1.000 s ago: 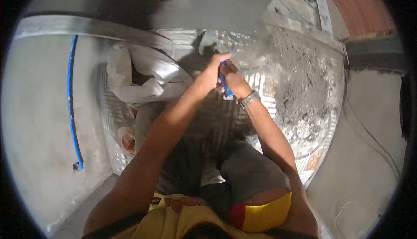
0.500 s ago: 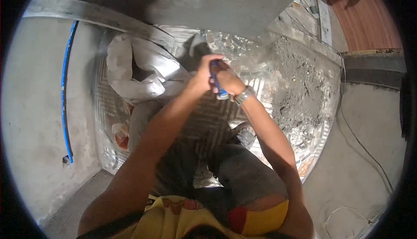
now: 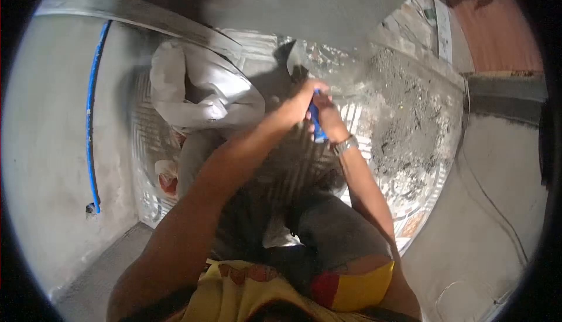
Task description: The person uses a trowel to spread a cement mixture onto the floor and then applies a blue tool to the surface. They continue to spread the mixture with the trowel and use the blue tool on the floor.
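Both my hands are closed together around a blue handle [image 3: 317, 124], held out in front of me above the floor. My left hand [image 3: 305, 98] wraps its upper part. From the right side, my right hand [image 3: 332, 122], with a metal-band watch at the wrist, closes over the same handle. Fingers and blur hide what the handle belongs to. A white sack [image 3: 225, 91], crumpled and open at the top, lies left of my hands, near my left forearm. Right of my hands, grey mortar [image 3: 404, 117] is spread in a rough heap on the patterned floor.
A grey wall surface [image 3: 316, 6] rises ahead. A long metal straightedge [image 3: 134, 18] runs along the upper left. A blue conduit [image 3: 90, 123] is set in the left wall. A thin cable [image 3: 486, 196] hangs at right, below a reddish-brown panel [image 3: 494, 23].
My hands, still closed on the blue handle, have moved right and slightly down in view. The view itself has shifted slightly. The sack and mortar look undisturbed.
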Demonstrator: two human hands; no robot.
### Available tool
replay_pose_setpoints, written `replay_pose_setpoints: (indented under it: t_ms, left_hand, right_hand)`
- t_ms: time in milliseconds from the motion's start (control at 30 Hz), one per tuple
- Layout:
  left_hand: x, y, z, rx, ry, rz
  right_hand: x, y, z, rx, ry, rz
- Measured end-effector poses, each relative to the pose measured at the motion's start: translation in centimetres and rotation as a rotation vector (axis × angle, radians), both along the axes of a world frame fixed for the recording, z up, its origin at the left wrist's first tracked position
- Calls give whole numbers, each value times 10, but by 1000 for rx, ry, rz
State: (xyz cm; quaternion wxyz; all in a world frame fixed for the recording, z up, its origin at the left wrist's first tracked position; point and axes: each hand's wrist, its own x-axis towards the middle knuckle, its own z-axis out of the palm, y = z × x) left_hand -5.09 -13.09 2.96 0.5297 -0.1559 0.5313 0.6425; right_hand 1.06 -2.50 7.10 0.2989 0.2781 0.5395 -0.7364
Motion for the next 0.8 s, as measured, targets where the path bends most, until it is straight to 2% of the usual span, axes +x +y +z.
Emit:
replay_pose_setpoints:
  t_ms: [33,67,100,167,200,233,267,300,367,400,500,533,633,667,767,800]
  left_hand:
    - [4,2,-26,5,-75,82]
    - [7,5,-52,8,-147,167]
    - [9,9,-22,-65,-136,317]
    - [17,-7,-23,-63,-30,304]
    - [13,-9,-23,-56,-81,280]
    - [18,-4,-21,-189,-51,322]
    - [19,-7,-45,-165,133,300]
    - [18,-14,-69,-141,320,277]
    - [18,-19,-60,-47,172,303]
    - [18,-18,-53,-36,149,320]
    - [24,-13,-30,-84,178,386]
    - [23,-15,-33,-144,337,290]
    - [12,2,-46,-639,699,-38]
    - [-4,7,-43,-574,434,-147]
    - [6,4,-71,-706,773,-129]
    - [16,-4,-54,-660,860,-120]
  right_hand:
    - [5,-2,-12,11,-46,3]
    - [12,-5,-23,12,173,2]
    - [13,-4,-28,52,248,139]
    - [32,-18,-47,666,612,187]
    - [38,-23,-48,705,584,188]
    - [38,-24,-47,751,564,192]
    - [43,-25,-85,912,865,57]
    - [40,-21,-79,625,645,28]
    - [35,-14,-52,49,204,-26]
    - [35,-17,-47,-18,261,-95]
    - [32,-20,-70,35,356,33]
    - [35,-20,-77,46,331,10]
    - [34,-14,-70,58,191,39]
    - [28,-10,-70,47,133,18]
    - [40,-12,-95,380,379,290]
    - [49,-25,-157,720,681,153]
